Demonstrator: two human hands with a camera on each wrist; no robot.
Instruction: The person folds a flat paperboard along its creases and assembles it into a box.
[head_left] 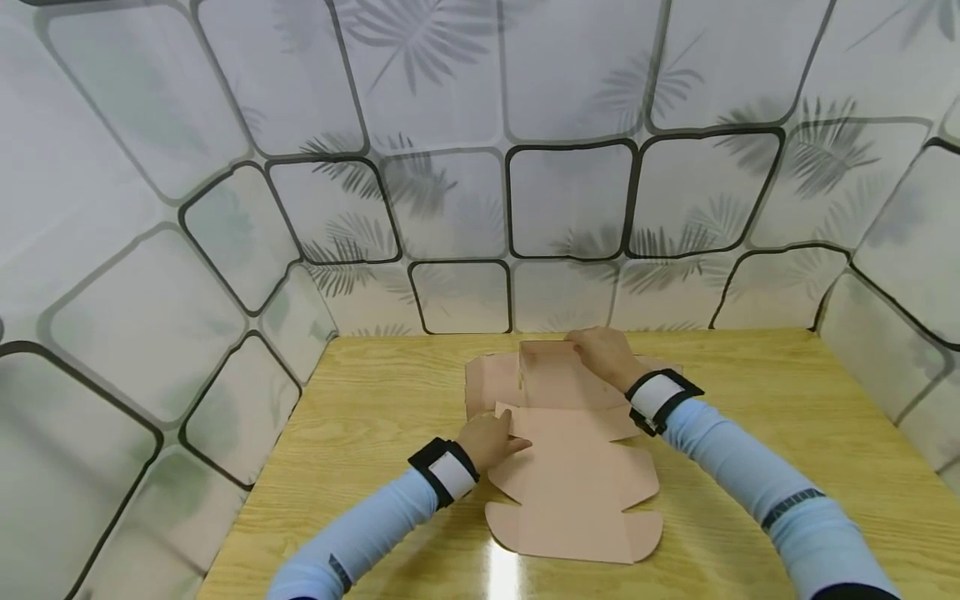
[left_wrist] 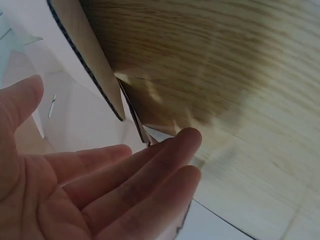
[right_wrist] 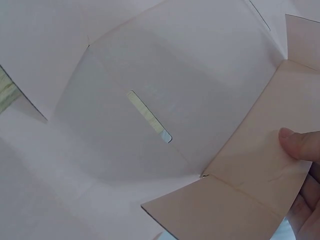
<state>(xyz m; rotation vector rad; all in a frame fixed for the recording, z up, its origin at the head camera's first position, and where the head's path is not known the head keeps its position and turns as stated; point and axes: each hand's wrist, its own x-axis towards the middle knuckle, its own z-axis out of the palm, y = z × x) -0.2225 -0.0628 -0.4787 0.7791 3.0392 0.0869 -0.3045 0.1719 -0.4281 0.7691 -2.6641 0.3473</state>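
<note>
An unfolded cardboard box [head_left: 570,487], pinkish-tan inside, lies on the table in the head view, its rounded flaps toward me. At its far end my right hand [head_left: 603,357] pinches a raised panel, thumb on the inner face and fingers behind. In the right wrist view that panel [right_wrist: 245,165] stands up from the base, with a narrow slot [right_wrist: 150,117] beside it. My left hand [head_left: 487,442] is at the box's left side, fingers extended. The left wrist view shows its fingers [left_wrist: 165,160] spread next to an upright cardboard flap [left_wrist: 92,55].
The box rests on a wood-grain table [head_left: 375,392]. Behind and on both sides hangs a pale curtain [head_left: 450,200] with dark outlines and leaf prints. Light reflects off the table [head_left: 503,575] near its front.
</note>
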